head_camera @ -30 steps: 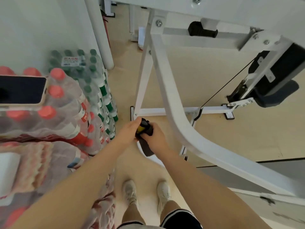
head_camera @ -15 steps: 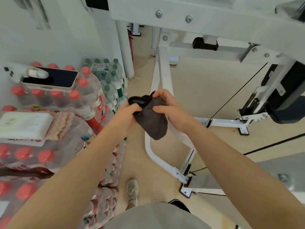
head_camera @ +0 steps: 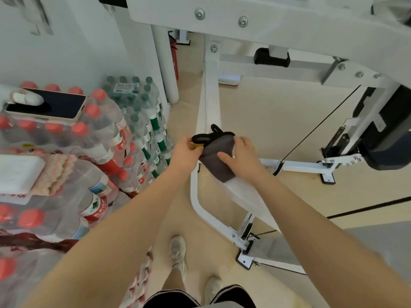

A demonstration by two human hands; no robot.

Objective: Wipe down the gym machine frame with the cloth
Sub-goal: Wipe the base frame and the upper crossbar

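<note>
Cloth being readied over the frame, wiping seemingly not yet begun.

Beside the stacked bottled-water packs [head_camera: 66, 152], the left hand [head_camera: 184, 151] pinches the black-and-yellow edge of the grey cloth [head_camera: 219, 156]; the right hand [head_camera: 242, 153] grips its other side, thumb across the fabric. The cloth hangs in front of the white sloping frame bar [head_camera: 208, 103]. Next, probably: press it flat and stroke along the bar.

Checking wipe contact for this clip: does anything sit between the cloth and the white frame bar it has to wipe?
Nothing visible does. The cloth lies directly over the sloping white frame bar, held by the left hand and right hand.
</note>
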